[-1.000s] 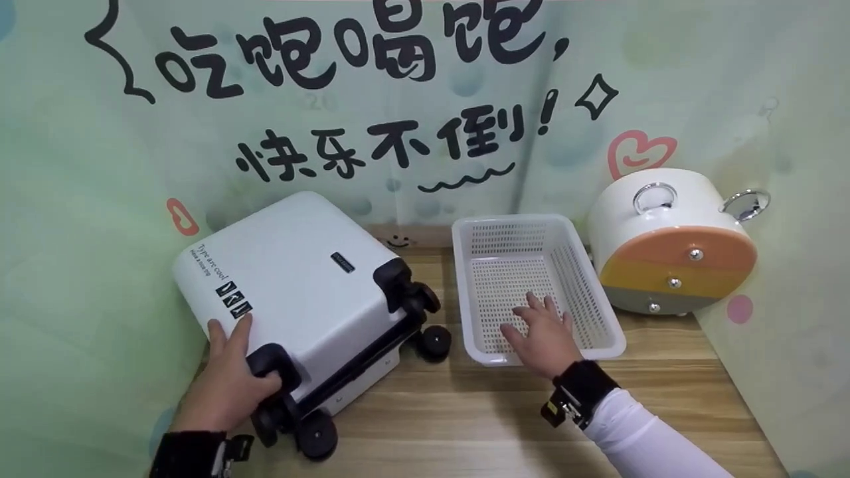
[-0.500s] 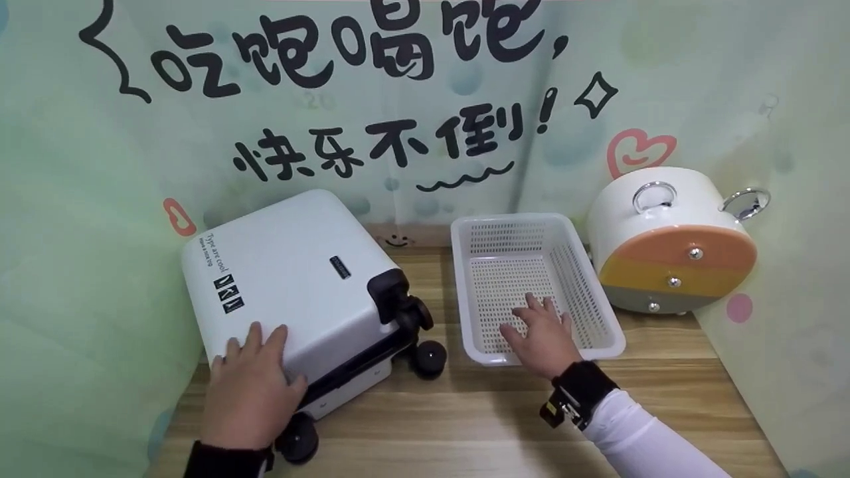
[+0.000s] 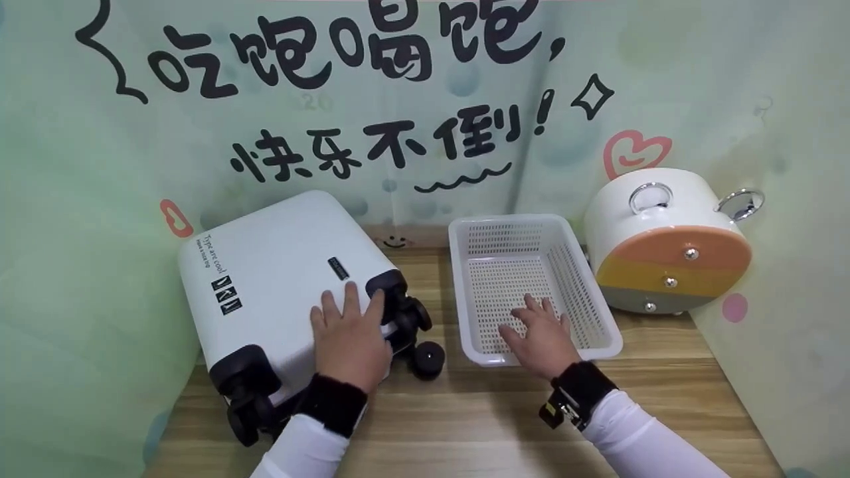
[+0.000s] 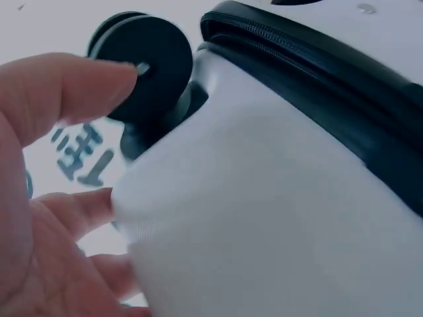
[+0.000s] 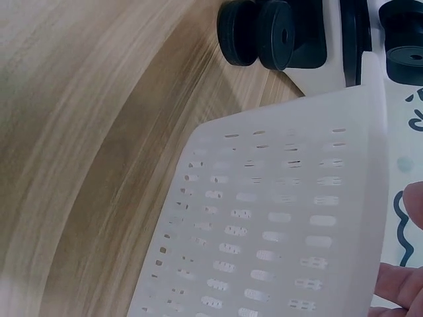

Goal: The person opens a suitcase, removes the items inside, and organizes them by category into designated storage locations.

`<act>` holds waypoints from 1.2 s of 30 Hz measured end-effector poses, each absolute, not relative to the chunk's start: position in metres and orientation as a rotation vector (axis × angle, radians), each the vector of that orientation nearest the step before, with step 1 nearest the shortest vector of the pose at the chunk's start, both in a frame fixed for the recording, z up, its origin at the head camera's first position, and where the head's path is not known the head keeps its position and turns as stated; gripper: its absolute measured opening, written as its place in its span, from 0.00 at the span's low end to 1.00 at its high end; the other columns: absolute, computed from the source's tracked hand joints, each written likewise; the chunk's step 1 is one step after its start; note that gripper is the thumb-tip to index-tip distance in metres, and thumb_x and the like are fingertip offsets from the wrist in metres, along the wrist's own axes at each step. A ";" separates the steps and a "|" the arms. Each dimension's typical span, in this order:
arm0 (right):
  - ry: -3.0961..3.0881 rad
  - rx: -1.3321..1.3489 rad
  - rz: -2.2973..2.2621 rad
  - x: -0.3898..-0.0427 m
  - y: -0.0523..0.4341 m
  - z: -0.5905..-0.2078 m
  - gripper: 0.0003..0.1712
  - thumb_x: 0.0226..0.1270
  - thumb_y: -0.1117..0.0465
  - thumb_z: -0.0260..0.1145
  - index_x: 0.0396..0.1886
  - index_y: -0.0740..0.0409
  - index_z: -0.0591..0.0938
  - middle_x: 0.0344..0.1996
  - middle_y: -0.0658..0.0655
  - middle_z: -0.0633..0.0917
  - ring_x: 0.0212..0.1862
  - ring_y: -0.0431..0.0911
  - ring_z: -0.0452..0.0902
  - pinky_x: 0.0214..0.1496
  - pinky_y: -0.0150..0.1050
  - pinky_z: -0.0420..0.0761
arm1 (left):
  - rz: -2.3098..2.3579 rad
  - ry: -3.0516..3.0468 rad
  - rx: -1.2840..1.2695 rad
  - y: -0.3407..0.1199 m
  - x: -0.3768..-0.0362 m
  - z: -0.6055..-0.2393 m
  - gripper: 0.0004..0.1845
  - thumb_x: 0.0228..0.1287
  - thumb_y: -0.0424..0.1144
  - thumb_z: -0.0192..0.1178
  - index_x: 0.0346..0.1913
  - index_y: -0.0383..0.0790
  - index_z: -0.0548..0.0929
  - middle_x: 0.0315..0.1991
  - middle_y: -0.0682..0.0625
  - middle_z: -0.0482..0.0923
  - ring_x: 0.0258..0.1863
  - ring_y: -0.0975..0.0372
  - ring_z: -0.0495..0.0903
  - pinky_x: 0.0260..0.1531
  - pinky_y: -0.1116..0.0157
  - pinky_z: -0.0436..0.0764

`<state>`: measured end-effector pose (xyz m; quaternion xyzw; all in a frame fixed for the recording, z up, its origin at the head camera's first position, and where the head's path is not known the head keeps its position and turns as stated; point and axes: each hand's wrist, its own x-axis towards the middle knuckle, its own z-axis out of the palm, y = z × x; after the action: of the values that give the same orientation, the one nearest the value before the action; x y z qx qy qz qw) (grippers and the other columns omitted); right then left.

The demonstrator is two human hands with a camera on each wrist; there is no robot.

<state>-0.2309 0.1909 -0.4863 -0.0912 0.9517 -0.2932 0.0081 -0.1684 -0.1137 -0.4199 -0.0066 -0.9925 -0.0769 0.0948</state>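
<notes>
A white hard-shell suitcase (image 3: 272, 272) with black wheels lies flat on the left of the wooden table (image 3: 478, 418). My left hand (image 3: 348, 332) rests on its lid near the right-hand wheel corner (image 3: 398, 302), fingers straight. In the left wrist view the white shell (image 4: 264, 218), a black wheel (image 4: 142, 63) and my left hand (image 4: 46, 191) show close up. My right hand (image 3: 541, 332) lies flat with fingers spread on the floor of a white perforated basket (image 3: 505, 220). The right wrist view shows the basket wall (image 5: 264, 218) and suitcase wheels (image 5: 264, 33).
A round white pot (image 3: 664, 245) with an orange, yellow and grey face and metal ring handles stands at the back right, next to the basket. A green printed backdrop (image 3: 398, 99) closes in the back and both sides. Bare wood (image 5: 79, 132) lies in front.
My left hand left the suitcase's near-left wheel corner and slid right across the lid to the right wheel corner. The suitcase turned slightly. The right hand stayed in the basket.
</notes>
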 end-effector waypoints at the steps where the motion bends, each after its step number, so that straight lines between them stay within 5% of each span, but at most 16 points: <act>1: 2.973 -0.283 -0.915 -0.231 0.191 -0.486 0.29 0.79 0.49 0.64 0.66 0.68 0.81 0.78 0.74 0.64 0.81 0.74 0.46 0.75 0.79 0.38 | -0.209 -2.936 -0.023 -0.110 -0.174 -0.421 0.37 0.68 0.40 0.66 0.79 0.44 0.71 0.78 0.28 0.61 0.75 0.25 0.56 0.72 0.30 0.56; 13: 2.961 -0.273 -0.939 -0.233 0.191 -0.486 0.30 0.79 0.49 0.64 0.67 0.68 0.81 0.79 0.73 0.63 0.82 0.73 0.45 0.76 0.78 0.37 | 0.152 -2.939 -0.060 -0.087 -0.224 -0.425 0.22 0.78 0.41 0.60 0.70 0.63 0.82 0.78 0.31 0.61 0.72 0.24 0.61 0.68 0.31 0.64; 20: 2.974 -0.279 -0.916 -0.233 0.191 -0.489 0.30 0.79 0.49 0.64 0.67 0.68 0.80 0.79 0.72 0.63 0.82 0.73 0.46 0.76 0.78 0.38 | 0.244 -2.883 -0.135 -0.088 -0.229 -0.430 0.14 0.78 0.41 0.61 0.57 0.59 0.91 0.76 0.30 0.64 0.71 0.26 0.64 0.66 0.32 0.68; 36: 2.985 -0.253 -0.895 -0.235 0.193 -0.487 0.30 0.79 0.49 0.64 0.67 0.68 0.80 0.80 0.72 0.62 0.82 0.73 0.46 0.77 0.77 0.38 | 0.239 -2.667 -0.326 -0.096 -0.222 -0.442 0.09 0.72 0.39 0.66 0.47 0.56 0.93 0.69 0.31 0.72 0.64 0.26 0.72 0.61 0.36 0.76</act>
<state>-0.2351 0.1927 -0.4873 -0.0810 0.9547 -0.2863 0.0073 -0.2218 -0.0961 -0.4424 -0.1179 -0.9645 0.0863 0.2201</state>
